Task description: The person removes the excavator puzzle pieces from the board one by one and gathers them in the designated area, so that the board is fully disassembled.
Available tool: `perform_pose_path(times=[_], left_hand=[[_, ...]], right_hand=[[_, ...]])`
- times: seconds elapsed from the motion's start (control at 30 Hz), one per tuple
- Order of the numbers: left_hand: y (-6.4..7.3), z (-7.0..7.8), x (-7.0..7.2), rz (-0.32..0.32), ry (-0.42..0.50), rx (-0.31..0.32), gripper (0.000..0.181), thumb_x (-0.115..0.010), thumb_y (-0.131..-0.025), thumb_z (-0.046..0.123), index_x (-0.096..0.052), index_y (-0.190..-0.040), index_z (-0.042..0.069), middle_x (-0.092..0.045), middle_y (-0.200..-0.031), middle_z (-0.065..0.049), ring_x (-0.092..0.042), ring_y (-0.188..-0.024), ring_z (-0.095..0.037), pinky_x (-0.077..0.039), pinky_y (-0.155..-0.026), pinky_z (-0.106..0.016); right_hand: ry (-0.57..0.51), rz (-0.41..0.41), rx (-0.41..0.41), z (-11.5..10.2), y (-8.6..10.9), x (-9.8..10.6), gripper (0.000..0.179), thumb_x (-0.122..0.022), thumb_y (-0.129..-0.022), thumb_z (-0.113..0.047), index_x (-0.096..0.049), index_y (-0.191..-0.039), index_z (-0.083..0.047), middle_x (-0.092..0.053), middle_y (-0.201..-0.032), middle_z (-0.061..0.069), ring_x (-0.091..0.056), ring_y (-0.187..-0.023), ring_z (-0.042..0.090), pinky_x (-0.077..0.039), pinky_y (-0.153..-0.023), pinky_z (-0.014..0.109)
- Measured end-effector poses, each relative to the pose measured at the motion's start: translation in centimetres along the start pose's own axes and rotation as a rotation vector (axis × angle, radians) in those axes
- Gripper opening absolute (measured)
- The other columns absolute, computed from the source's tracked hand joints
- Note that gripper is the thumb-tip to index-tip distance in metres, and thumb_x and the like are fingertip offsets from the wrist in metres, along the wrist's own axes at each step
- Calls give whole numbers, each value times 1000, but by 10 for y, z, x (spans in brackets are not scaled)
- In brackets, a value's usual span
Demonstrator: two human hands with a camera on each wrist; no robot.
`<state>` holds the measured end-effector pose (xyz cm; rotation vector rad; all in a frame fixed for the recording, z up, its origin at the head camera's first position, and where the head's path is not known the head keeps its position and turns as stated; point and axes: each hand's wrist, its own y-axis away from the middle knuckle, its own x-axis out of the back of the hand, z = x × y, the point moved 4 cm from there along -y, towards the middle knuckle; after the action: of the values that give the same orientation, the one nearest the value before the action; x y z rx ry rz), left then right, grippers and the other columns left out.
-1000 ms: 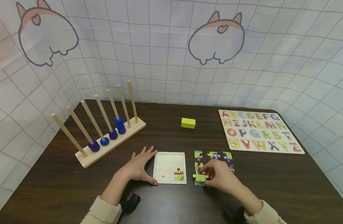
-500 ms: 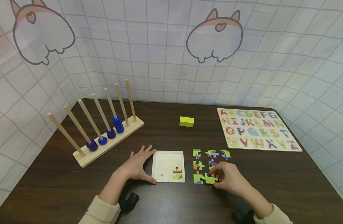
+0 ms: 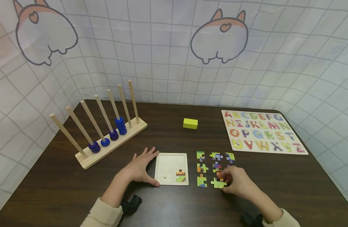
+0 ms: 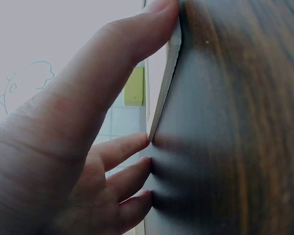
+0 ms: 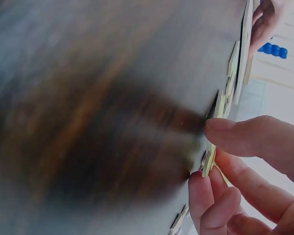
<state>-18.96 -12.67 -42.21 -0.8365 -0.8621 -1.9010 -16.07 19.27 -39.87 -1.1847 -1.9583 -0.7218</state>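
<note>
My right hand pinches a green jigsaw piece by its right side, low over the table at the bottom of a group of loose pieces. In the right wrist view the thumb is against the edge of this thin piece, with the other fingers beneath. Spread wide, my left hand touches the left side of a square wooden puzzle tray with thumb and index finger. One piece lies in the tray's lower right corner. The right fingers partly hide pieces behind them.
Loose jigsaw pieces lie in rough rows right of the tray. Behind stands a yellow block. A wooden peg stand with blue rings is at left, an alphabet board at back right. A grid-patterned cloth hangs behind the table.
My right hand has carried the green piece rightward, off the left column of loose pieces to the bottom of the middle column. My left hand stays at the tray.
</note>
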Motion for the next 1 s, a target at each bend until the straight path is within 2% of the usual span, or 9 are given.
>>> perform_pose_path(times=[0.5,1.0], left_hand=[[0,0,-2,1,0,-2,109,-83,-54,52,-33,-143,12,-19,-151,-8,-8,-138,-32,-5,-102,-63],[1,0,-1,2,3,1,109,-83,-54,51,-33,-142,12,-20,-151,-8,-8,-138,-32,-5,-102,-64]], right_hand=[[-7,7,-65,2,1,1,32,-83,-58,-1,-69,-86,-6,-62,-84,-1,-55,-67,11,-48,-58,23],[-1,71,44,-7,-4,3,30,-83,-61,-11,-68,-86,-5,-62,-81,-1,-56,-66,10,-49,-60,24]])
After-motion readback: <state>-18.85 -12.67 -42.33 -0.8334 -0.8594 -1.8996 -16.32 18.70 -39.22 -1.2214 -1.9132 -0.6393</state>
